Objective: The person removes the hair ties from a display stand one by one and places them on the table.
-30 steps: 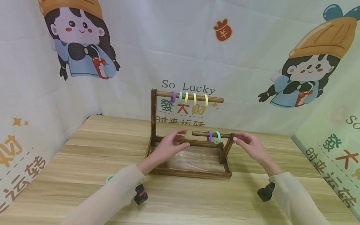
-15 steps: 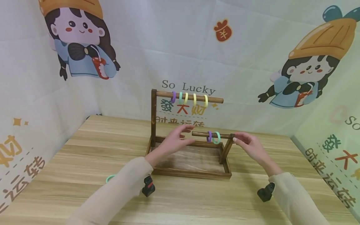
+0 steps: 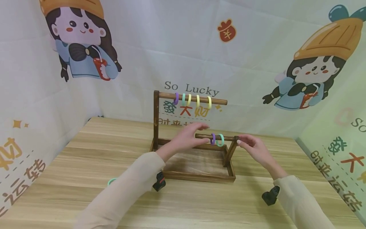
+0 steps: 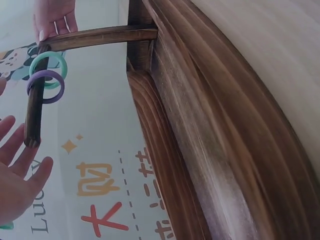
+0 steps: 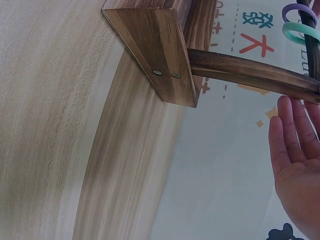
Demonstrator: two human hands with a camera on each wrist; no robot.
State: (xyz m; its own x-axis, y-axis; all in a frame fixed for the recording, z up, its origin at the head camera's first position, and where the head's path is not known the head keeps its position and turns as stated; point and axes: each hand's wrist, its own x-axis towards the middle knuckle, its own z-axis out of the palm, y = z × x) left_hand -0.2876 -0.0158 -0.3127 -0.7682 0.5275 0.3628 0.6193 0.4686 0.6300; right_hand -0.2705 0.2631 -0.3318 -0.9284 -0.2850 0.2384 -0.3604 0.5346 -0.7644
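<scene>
A loose green ring [image 3: 111,181] lay on the table [image 3: 188,206], partly hidden by the left sleeve [image 3: 125,187]. Beyond it stood the wooden stand [image 3: 197,176], its shallow tray flat on the table.

The left hand [image 3: 187,136] was spread wide at the free end of the lower bar [image 3: 228,138], thumb and fingers well parted and gripping nothing. Its thumb tip lay close to the purple ring [image 3: 213,139]; contact was unclear. That ring hung on the bar nearer the free end, with a green ring [image 3: 220,140] just beside it, towards the post [image 3: 230,154].

The right hand [image 3: 254,147] met the corner where bar and post joined, fingers fairly straight; whether it pinched or merely leaned there, I could not tell. A light, steady touch there seemed right, since a shove might have tipped the stand. For the left, closing on the purple ring alone and drawing it straight along the bar looked safest; a slant could have snagged it.

Farther up, five rings [image 3: 198,101] hung on the upper bar [image 3: 220,101], before a printed cloth [image 3: 257,60].
</scene>
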